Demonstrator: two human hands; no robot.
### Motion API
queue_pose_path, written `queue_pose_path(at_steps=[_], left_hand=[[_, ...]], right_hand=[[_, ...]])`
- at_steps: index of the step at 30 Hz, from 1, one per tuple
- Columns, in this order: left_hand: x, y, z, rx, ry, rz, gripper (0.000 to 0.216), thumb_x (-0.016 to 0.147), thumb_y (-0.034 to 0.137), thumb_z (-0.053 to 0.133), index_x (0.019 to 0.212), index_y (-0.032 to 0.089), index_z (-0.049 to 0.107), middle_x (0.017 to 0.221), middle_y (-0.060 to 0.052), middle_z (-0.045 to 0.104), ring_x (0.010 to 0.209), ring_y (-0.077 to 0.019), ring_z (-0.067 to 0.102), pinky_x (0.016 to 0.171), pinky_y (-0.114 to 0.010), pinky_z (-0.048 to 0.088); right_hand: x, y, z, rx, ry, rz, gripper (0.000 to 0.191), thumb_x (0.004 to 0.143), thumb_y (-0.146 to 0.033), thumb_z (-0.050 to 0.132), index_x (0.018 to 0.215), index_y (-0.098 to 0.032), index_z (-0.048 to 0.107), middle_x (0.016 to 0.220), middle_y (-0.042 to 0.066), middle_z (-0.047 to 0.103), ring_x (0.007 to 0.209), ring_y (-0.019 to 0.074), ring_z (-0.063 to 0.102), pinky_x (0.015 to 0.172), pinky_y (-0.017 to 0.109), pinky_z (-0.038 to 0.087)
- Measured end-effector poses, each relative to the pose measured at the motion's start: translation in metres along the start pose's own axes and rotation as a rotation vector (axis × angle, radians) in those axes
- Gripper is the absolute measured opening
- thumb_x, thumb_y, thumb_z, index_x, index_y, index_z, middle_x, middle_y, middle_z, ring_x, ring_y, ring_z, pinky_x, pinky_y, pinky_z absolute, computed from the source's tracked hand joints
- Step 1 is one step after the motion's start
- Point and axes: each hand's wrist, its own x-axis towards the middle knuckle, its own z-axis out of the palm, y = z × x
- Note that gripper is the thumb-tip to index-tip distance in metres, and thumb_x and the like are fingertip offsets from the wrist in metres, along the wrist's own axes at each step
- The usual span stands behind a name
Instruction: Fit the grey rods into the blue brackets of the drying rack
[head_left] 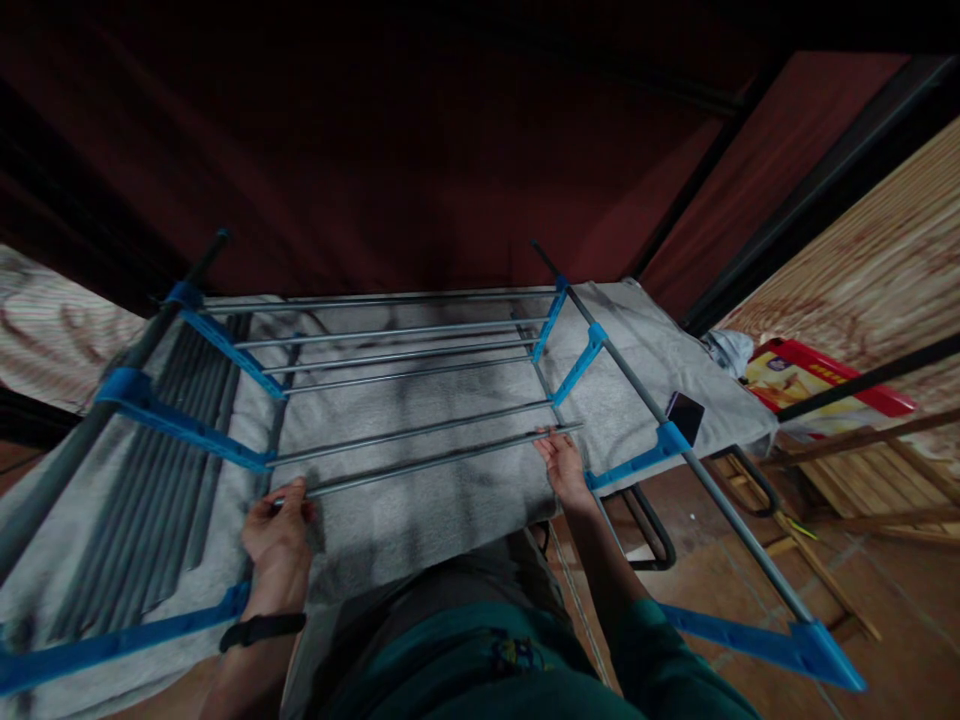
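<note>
Thin grey metal rod (442, 460) lying crosswise just ahead of the body, stretching between both hands with its long axis running left to right and tilting slightly away toward the right end. Being held at both ends: left hand (277, 525) curling its fingers closed around the left tip, right hand (564, 468) pinching the right tip between narrowed fingertips. Sitting equally near to each hand, neither reaching farther along it than the other. Left arm coming in low and close with the wrist bent upward and wearing a black wristband (262, 628); right arm extending farther forward, in a green sleeve (660, 660).

Just outside the left hand, blue plastic side bracket (187, 425) slanting away along a dark grey upright tube (67, 460); just outside the right hand, matching blue bracket arm (630, 462) angling off a second tube. Beyond the fingertips, more parallel grey rods (405, 330) already spanning the frame. Below both hands, pale grey cloth (450, 520) spreading out. Left of the left hand, bundle of loose grey rods (142, 510) lying lengthwise. Well to the right of the right hand, small dark block (684, 415) and red-and-yellow box (825, 385) resting.
</note>
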Motion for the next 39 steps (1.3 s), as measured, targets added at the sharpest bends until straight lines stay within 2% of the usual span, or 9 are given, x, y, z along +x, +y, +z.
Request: queue_pose_path(at_steps=[5, 9, 13, 17, 21, 23, 27, 32, 39], left_hand=[[-0.003, 0.001, -0.002, 0.054, -0.071, 0.03, 0.027, 0.076, 0.033, 0.074, 0.086, 0.016, 0.057, 0.066, 0.007, 0.053, 0.056, -0.0091, 0.048, 0.053, -0.025, 0.039], [-0.003, 0.0, 0.0, 0.031, -0.086, 0.012, 0.028, 0.07, 0.033, 0.077, 0.084, 0.016, 0.059, 0.067, 0.006, 0.056, 0.055, -0.0092, 0.049, 0.055, -0.025, 0.04], [-0.003, -0.005, -0.001, 0.073, -0.139, 0.057, 0.033, 0.067, 0.04, 0.075, 0.087, 0.016, 0.063, 0.065, 0.005, 0.056, 0.055, -0.0113, 0.05, 0.056, -0.026, 0.041], [-0.005, -0.004, -0.003, 0.279, -0.179, 0.16, 0.031, 0.075, 0.045, 0.066, 0.088, 0.016, 0.066, 0.066, 0.001, 0.058, 0.062, -0.0172, 0.055, 0.06, -0.03, 0.046], [-0.01, 0.001, -0.005, 0.494, -0.145, 0.342, 0.019, 0.08, 0.036, 0.064, 0.082, 0.017, 0.067, 0.086, -0.007, 0.062, 0.086, -0.0241, 0.062, 0.085, -0.038, 0.052], [-0.012, 0.002, -0.006, 0.557, -0.161, 0.399, 0.017, 0.081, 0.034, 0.064, 0.084, 0.018, 0.068, 0.093, -0.009, 0.061, 0.089, -0.0245, 0.062, 0.091, -0.039, 0.051], [-0.011, -0.005, -0.009, 0.555, -0.272, 0.5, 0.017, 0.084, 0.03, 0.062, 0.092, 0.018, 0.071, 0.1, -0.009, 0.06, 0.092, -0.023, 0.062, 0.09, -0.038, 0.053], [-0.004, -0.017, -0.015, 0.555, -0.397, 0.561, 0.023, 0.078, 0.025, 0.072, 0.101, 0.021, 0.073, 0.108, -0.008, 0.061, 0.089, -0.0209, 0.063, 0.088, -0.038, 0.056], [-0.003, -0.022, -0.015, 0.552, -0.362, 0.669, 0.021, 0.081, 0.014, 0.065, 0.097, 0.023, 0.073, 0.104, -0.008, 0.066, 0.105, -0.0268, 0.065, 0.103, -0.045, 0.052]], right_hand=[[0.0, -0.001, -0.001, -0.028, -0.021, -0.001, 0.023, 0.077, -0.021, 0.075, 0.069, -0.026, 0.055, 0.077, -0.005, 0.075, 0.08, 0.0161, 0.075, 0.082, 0.032, 0.063], [0.0, -0.001, -0.001, -0.013, -0.033, 0.012, 0.02, 0.077, -0.017, 0.073, 0.07, -0.026, 0.057, 0.078, -0.004, 0.075, 0.083, 0.0164, 0.076, 0.083, 0.033, 0.062], [-0.001, -0.001, -0.002, -0.011, -0.054, 0.023, 0.016, 0.074, -0.014, 0.073, 0.073, -0.025, 0.061, 0.081, -0.003, 0.076, 0.085, 0.017, 0.076, 0.088, 0.035, 0.062], [-0.001, 0.0, -0.003, -0.033, -0.07, 0.042, 0.014, 0.071, -0.014, 0.074, 0.077, -0.024, 0.066, 0.084, -0.001, 0.077, 0.086, 0.0181, 0.075, 0.091, 0.036, 0.061], [0.002, 0.002, -0.006, -0.066, -0.056, 0.041, 0.012, 0.074, -0.015, 0.07, 0.076, -0.025, 0.065, 0.083, -0.002, 0.076, 0.086, 0.0181, 0.075, 0.098, 0.04, 0.059], [0.005, 0.004, -0.009, -0.076, -0.049, 0.034, 0.011, 0.075, -0.015, 0.068, 0.076, -0.025, 0.065, 0.084, -0.001, 0.075, 0.087, 0.0177, 0.074, 0.103, 0.042, 0.057], [0.01, 0.006, -0.015, -0.063, -0.052, 0.062, 0.01, 0.074, -0.016, 0.069, 0.079, -0.024, 0.065, 0.091, -0.001, 0.075, 0.092, 0.0156, 0.072, 0.108, 0.04, 0.052], [0.009, 0.005, -0.015, -0.074, -0.057, 0.073, 0.015, 0.07, -0.018, 0.072, 0.083, -0.022, 0.066, 0.092, -0.001, 0.074, 0.097, 0.0163, 0.071, 0.111, 0.041, 0.05], [0.004, 0.002, -0.014, -0.082, -0.071, 0.099, 0.015, 0.07, -0.015, 0.072, 0.082, -0.022, 0.066, 0.093, -0.003, 0.073, 0.098, 0.014, 0.071, 0.108, 0.036, 0.052]])
